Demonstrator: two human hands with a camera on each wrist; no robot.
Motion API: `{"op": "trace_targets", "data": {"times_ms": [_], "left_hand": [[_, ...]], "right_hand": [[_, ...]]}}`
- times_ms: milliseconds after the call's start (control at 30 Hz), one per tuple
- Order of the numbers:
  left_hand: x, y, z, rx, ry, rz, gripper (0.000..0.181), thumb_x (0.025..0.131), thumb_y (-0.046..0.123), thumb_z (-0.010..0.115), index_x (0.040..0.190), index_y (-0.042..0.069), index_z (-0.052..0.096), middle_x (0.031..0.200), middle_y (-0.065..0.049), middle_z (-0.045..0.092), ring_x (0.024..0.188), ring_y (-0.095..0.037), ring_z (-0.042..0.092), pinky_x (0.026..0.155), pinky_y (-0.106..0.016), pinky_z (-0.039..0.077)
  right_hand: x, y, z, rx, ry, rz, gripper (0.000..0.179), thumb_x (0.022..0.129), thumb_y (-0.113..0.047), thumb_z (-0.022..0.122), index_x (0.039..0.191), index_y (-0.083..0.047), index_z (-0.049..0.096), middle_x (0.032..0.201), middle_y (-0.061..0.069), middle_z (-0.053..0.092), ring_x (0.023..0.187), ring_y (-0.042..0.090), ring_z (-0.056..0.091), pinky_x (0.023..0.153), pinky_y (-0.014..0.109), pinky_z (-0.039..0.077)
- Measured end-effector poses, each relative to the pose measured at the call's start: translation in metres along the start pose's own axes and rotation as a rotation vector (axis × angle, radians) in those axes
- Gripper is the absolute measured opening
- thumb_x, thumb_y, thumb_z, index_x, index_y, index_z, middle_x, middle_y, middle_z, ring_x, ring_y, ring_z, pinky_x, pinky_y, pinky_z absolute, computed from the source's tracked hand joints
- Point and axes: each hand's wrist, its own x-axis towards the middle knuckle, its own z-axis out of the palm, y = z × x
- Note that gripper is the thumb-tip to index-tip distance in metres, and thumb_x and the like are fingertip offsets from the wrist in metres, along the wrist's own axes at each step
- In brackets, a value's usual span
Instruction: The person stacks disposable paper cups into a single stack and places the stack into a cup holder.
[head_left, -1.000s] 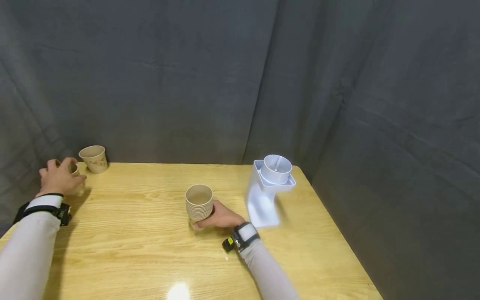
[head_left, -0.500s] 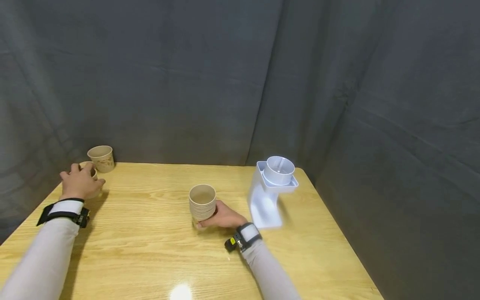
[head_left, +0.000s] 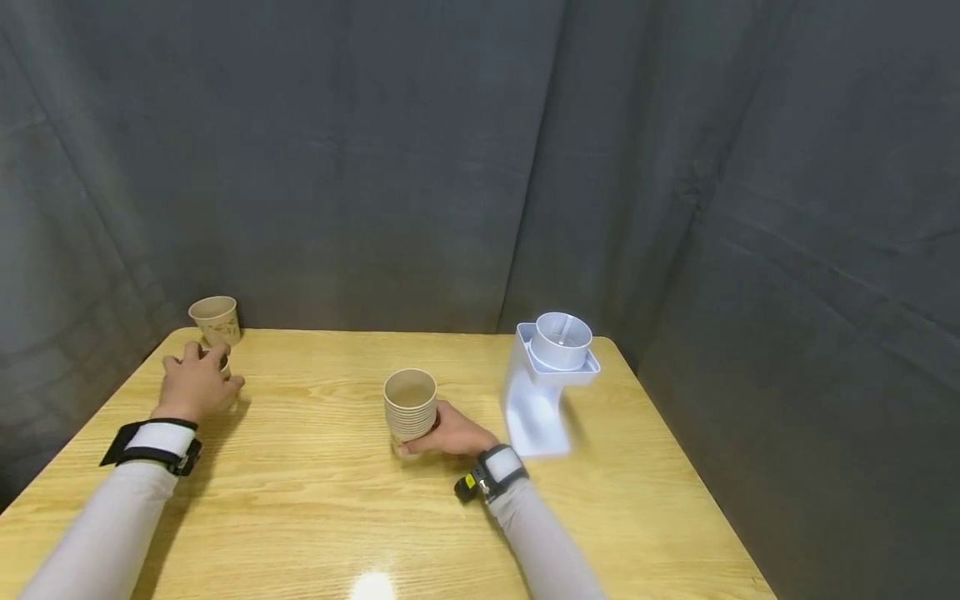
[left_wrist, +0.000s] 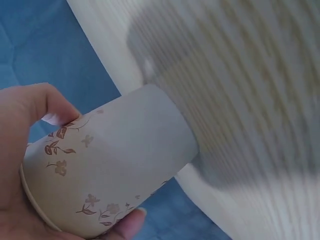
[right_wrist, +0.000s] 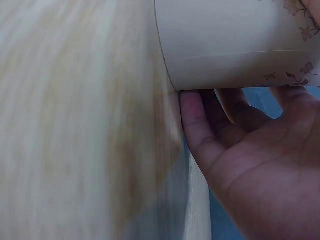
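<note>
At the table's left side my left hand (head_left: 197, 385) grips a paper cup from above, thumb and fingers spread round its rim. In the left wrist view this paper cup (left_wrist: 120, 150) shows a brown floral print, its base close against the tabletop; in the head view the hand mostly hides it. My right hand (head_left: 453, 432) holds a stack of nested paper cups (head_left: 410, 412) in the middle of the table, fingers and thumb round the lower part. The stack is upright, and the right wrist view shows the lowest cup (right_wrist: 235, 47) with its bottom edge at the table.
Another floral paper cup (head_left: 216, 321) stands at the back left corner, just behind my left hand. A white plastic stand (head_left: 536, 417) with a round holder (head_left: 561, 343) on top is right of the stack. Dark grey curtains (head_left: 375, 167) border the wooden table (head_left: 315, 517).
My left hand has moved right and slightly nearer with its paper cup, now in front of the back corner cup. My right hand keeps holding the stack in place. The head view has shifted slightly.
</note>
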Motion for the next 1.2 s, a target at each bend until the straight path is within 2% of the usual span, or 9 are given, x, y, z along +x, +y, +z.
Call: {"op": "trace_targets", "data": {"times_ms": [200,300,367,500,600,767,900,1133,1200], "left_hand": [[-0.006,0.016,0.003,0.012,-0.003,0.054,0.045,0.091,0.022,0.066,0.117,-0.007,0.043,0.117,-0.049,0.034,0.117,-0.063,0.029,0.091,-0.077,0.023],[-0.008,0.028,0.004,0.007,-0.017,0.074,0.044,0.091,0.022,0.066,0.117,-0.006,0.043,0.114,-0.047,0.033,0.113,-0.066,0.03,0.088,-0.076,0.028],[-0.009,0.037,0.005,0.003,-0.033,0.082,0.045,0.092,0.022,0.065,0.119,-0.006,0.043,0.114,-0.046,0.032,0.11,-0.068,0.031,0.083,-0.075,0.035],[-0.011,0.053,0.007,-0.003,-0.048,0.085,0.044,0.092,0.022,0.065,0.121,-0.004,0.044,0.116,-0.045,0.032,0.101,-0.069,0.035,0.062,-0.068,0.048],[-0.012,0.062,0.007,0.011,-0.054,0.085,0.045,0.092,0.023,0.067,0.122,-0.003,0.045,0.118,-0.043,0.034,0.095,-0.068,0.04,0.054,-0.063,0.05],[-0.016,0.073,0.005,0.01,-0.073,0.114,0.045,0.091,0.024,0.068,0.123,0.0,0.048,0.119,-0.041,0.037,0.09,-0.064,0.044,0.051,-0.061,0.049],[-0.017,0.08,0.007,-0.014,-0.079,0.191,0.041,0.09,0.022,0.07,0.121,0.003,0.051,0.114,-0.035,0.042,0.086,-0.055,0.046,0.053,-0.057,0.049],[-0.018,0.098,0.007,-0.069,-0.092,0.338,0.032,0.088,0.019,0.073,0.113,0.009,0.056,0.102,-0.018,0.046,0.085,-0.037,0.046,0.073,-0.053,0.043],[-0.018,0.102,0.007,-0.09,-0.102,0.367,0.031,0.086,0.018,0.074,0.111,0.01,0.056,0.102,-0.016,0.047,0.085,-0.034,0.047,0.074,-0.052,0.042]], "right_hand": [[0.002,0.001,0.0,-0.004,-0.002,-0.002,0.059,0.081,-0.01,0.085,0.134,-0.019,0.059,0.123,-0.005,0.066,0.115,0.009,0.062,0.104,0.03,0.046],[0.002,0.002,-0.001,-0.009,0.002,0.002,0.06,0.081,-0.011,0.085,0.134,-0.019,0.059,0.124,-0.005,0.066,0.115,0.009,0.062,0.104,0.031,0.046],[0.002,0.002,-0.002,-0.008,0.006,0.004,0.06,0.081,-0.011,0.085,0.134,-0.02,0.059,0.124,-0.005,0.066,0.115,0.01,0.062,0.104,0.031,0.046],[0.002,0.001,-0.002,-0.009,0.012,0.007,0.06,0.081,-0.012,0.085,0.134,-0.021,0.058,0.124,-0.006,0.066,0.115,0.009,0.062,0.104,0.03,0.046],[0.002,0.0,-0.002,-0.007,0.018,0.008,0.06,0.081,-0.011,0.085,0.134,-0.02,0.059,0.123,-0.006,0.066,0.115,0.009,0.062,0.104,0.03,0.046],[0.001,-0.001,0.0,0.001,0.018,0.012,0.058,0.081,-0.009,0.084,0.133,-0.019,0.06,0.123,-0.006,0.067,0.114,0.009,0.062,0.104,0.03,0.046],[0.001,-0.002,0.001,0.004,0.01,0.015,0.058,0.082,-0.009,0.084,0.133,-0.019,0.06,0.123,-0.006,0.067,0.115,0.008,0.062,0.104,0.03,0.045],[0.002,-0.003,0.001,-0.01,0.005,0.009,0.059,0.082,-0.01,0.084,0.135,-0.019,0.058,0.124,-0.006,0.066,0.115,0.008,0.062,0.104,0.029,0.046],[0.002,-0.003,0.001,-0.012,0.008,0.014,0.059,0.082,-0.011,0.084,0.134,-0.019,0.058,0.124,-0.006,0.066,0.115,0.008,0.062,0.104,0.029,0.046]]}}
